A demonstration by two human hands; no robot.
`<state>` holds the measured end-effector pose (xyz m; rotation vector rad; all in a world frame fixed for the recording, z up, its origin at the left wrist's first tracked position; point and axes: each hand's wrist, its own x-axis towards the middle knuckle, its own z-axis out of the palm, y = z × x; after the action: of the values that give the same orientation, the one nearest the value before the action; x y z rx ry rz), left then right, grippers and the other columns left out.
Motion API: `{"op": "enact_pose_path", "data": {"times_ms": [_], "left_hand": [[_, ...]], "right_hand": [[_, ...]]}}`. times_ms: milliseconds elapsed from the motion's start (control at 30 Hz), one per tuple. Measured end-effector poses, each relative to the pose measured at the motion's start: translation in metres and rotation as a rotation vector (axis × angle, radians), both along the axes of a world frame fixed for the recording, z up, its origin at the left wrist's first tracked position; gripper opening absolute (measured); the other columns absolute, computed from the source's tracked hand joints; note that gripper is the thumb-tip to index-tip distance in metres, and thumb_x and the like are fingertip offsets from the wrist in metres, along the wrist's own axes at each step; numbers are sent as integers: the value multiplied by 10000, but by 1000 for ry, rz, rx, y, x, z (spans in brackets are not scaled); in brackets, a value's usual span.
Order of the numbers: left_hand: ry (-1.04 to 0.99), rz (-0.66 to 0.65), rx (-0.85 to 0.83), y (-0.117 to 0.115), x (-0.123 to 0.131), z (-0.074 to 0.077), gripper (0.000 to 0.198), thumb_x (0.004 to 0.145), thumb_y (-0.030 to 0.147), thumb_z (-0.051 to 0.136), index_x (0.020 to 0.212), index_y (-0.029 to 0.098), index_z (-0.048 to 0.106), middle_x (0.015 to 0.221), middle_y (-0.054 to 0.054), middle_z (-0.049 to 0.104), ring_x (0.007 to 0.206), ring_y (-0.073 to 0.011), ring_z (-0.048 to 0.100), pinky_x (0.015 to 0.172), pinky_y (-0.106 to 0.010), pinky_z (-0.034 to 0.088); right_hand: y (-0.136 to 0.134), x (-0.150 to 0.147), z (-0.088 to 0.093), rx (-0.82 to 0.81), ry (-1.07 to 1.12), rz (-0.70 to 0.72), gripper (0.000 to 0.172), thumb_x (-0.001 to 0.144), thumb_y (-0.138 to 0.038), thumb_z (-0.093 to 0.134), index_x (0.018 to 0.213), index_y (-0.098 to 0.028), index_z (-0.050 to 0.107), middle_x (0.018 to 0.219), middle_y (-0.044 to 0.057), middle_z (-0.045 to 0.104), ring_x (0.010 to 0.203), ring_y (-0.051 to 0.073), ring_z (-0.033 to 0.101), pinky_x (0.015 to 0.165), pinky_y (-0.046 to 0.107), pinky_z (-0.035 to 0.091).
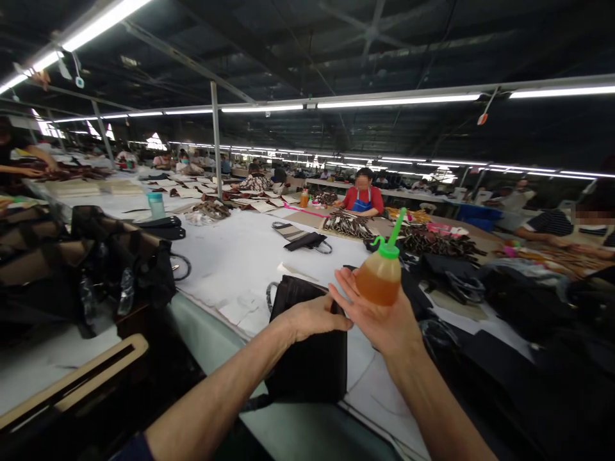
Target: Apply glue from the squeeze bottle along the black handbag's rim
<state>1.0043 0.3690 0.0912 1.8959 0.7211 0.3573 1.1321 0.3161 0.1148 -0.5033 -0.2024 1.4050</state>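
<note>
Bottle (379, 282) on Open Palm

The right hand (387, 326) is palm-up, fingers spread, supporting the bottle above the table (218, 259), presumably to keep its spout upward against leakage. The left hand (317, 317) curves over a black bag (312, 368) at the table's near edge; whether it pinches anything cannot be told. Dark bags (519, 358) crowd the right side, restricting clearance.

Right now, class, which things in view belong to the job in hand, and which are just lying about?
Likely the job:
- bottle, at the right hand's palm
- black bag, under the left hand

Seemingly just lying about:
- cup
- striped piece
- brown strips, near a co-worker
</note>
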Motion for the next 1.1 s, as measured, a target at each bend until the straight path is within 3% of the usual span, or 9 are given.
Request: {"op": "enact_pose_path", "data": {"times_ms": [133, 200, 300, 400, 533, 633, 800, 900, 1100], "left_hand": [[-45, -4, -226, -5, -8, -6, 384, 674, 225, 593, 1045, 130, 566, 864, -30, 592, 715, -121, 509, 624, -224, 395], [-8, -39, -231, -6, -18, -2, 293, 693, 217, 555, 972, 131, 579, 768, -6, 558, 620, -96, 461, 547, -207, 343], [125, -55, 14, -3, -38, 8, 137, 735, 207, 466, 748, 144, 587, 611, 20, 472, 554, -97, 418, 505, -217, 294], [292, 169, 410, 1, -56, 12, 141, 742, 236, 469, 756, 167, 591, 683, -8, 536, 672, -151, 507, 583, -244, 346], [473, 295, 482, -1, -60, 1, 541, 632, 424, 649, 1086, 162, 519, 1074, -97, 574, 928, -259, 556, 716, -298, 415], [547, 297, 419, -5, -52, -9, 694, 588, 489, 680, 1148, 126, 490, 1079, -137, 587, 943, -295, 565, 716, -319, 428], [396, 170, 317, 0, -60, -14, 286, 678, 412, 613, 789, 149, 631, 760, -46, 638, 735, -205, 594, 569, -253, 386], [487, 258, 360, 10, -90, -12, 72, 654, 207, 567, 681, 168, 622, 663, -12, 617, 686, -176, 584, 553, -236, 368], [747, 532, 521, 18, -146, -18, 268, 654, 146, 455, 845, 188, 637, 845, -76, 655, 842, -253, 603, 666, -307, 423]], "right_hand": [[17, -6, -6, -31, -28, 31, 371, 864, -459, 444, 925, -118, 579, 1004, 176, 611, 1102, 320, 521, 911, 546, 416], [19, -7, -11, -71, -36, 38, 383, 869, -463, 443, 919, -110, 583, 921, 168, 617, 1098, 331, 520, 891, 555, 425], [17, -3, -14, -101, -40, 38, 410, 863, -485, 445, 907, -103, 588, 840, 156, 610, 1095, 337, 519, 881, 562, 426], [13, 2, -13, -99, -40, 26, 400, 853, -485, 464, 884, -106, 591, 831, 147, 606, 1092, 337, 518, 893, 576, 410], [9, 1, -12, -92, -49, 1, 388, 856, -479, 460, 871, -114, 591, 835, 138, 605, 1088, 335, 518, 903, 591, 400], [7, -4, -10, -85, -77, -28, 384, 859, -484, 461, 893, -126, 596, 822, 119, 609, 1089, 328, 518, 908, 587, 400], [4, -5, -9, -87, -142, -85, 394, 862, -488, 460, 908, -127, 611, 832, 123, 628, 1070, 340, 531, 900, 590, 403], [4, 1, -9, -84, -169, -118, 399, 872, -491, 437, 917, -139, 619, 799, 118, 638, 1051, 337, 547, 903, 593, 395], [9, -3, -7, -101, -257, -125, 442, 889, -490, 391, 980, -121, 615, 853, 159, 651, 1024, 345, 564, 897, 597, 390]]}}
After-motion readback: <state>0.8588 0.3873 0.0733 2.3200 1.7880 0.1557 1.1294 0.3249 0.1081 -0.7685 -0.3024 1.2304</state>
